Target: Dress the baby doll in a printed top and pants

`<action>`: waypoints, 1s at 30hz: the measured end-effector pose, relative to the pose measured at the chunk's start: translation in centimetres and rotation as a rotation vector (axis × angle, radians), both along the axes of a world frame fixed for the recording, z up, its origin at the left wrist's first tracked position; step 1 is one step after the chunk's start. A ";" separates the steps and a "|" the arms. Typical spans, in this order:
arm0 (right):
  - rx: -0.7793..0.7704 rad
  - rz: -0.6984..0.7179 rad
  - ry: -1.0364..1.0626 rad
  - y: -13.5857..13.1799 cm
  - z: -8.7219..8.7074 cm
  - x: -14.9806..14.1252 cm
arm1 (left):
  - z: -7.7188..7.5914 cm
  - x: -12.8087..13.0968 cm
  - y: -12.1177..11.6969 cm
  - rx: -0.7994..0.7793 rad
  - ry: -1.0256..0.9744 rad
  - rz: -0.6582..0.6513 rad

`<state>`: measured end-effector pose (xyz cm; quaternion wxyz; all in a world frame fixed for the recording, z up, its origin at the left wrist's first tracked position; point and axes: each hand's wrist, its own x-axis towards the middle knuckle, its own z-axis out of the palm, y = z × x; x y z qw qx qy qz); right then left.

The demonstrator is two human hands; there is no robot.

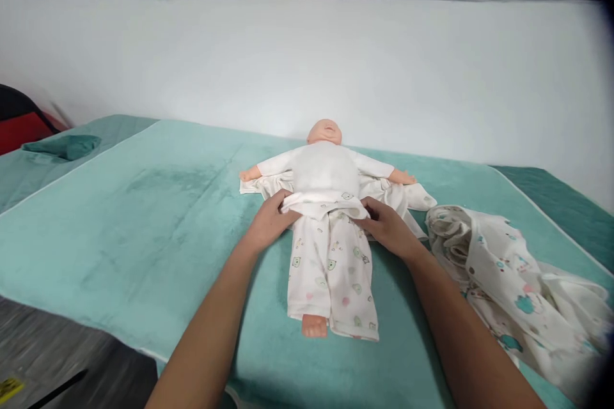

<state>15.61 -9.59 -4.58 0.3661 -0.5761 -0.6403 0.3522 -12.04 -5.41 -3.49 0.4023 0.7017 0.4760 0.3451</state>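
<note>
A baby doll [326, 166] lies on its back with its head toward the wall and its arms spread. White patterned trousers [330, 262] cover its legs, and one foot pokes out below a hem. My left hand [273, 220] grips the folded waistband at the doll's left-of-view side. On the opposite side my right hand [386, 223] is closed on the same waistband. My fingertips are partly hidden by the cloth. Under the doll's arms and back lies a spread white garment [417, 198].
A teal plush cover [144, 236] spreads beneath the doll. To the right sits a bunched white printed cloth [518, 287]. A folded teal cloth [71, 146] lies at far left, near a red and black object [22, 124]. The white wall [215, 64] stands behind.
</note>
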 end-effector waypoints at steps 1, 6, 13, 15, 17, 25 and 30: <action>-0.039 0.067 0.014 -0.1 0.2 0.4 | 0.3 -0.4 -0.4 -0.041 0.019 -0.046; -0.120 0.204 0.008 -0.7 1.4 0.7 | 1.0 -1.5 -1.5 -0.051 0.079 -0.140; 0.189 0.131 -0.066 -2.8 0.2 -1.6 | -0.2 -0.6 -2.4 0.039 0.041 -0.064; 0.253 0.012 -0.046 -3.7 -0.6 -2.1 | -0.5 -0.4 -3.0 0.038 0.019 0.007; 0.236 -0.061 -0.036 -4.3 -1.0 -2.3 | -0.7 -0.3 -3.5 0.020 -0.008 0.064; -0.022 0.134 -0.039 -6.8 0.4 -1.8 | -0.6 -1.7 -5.8 -0.039 0.083 -0.136; 0.166 -0.106 0.053 -8.7 -1.7 -2.9 | -2.2 -0.9 -7.9 0.242 0.211 0.053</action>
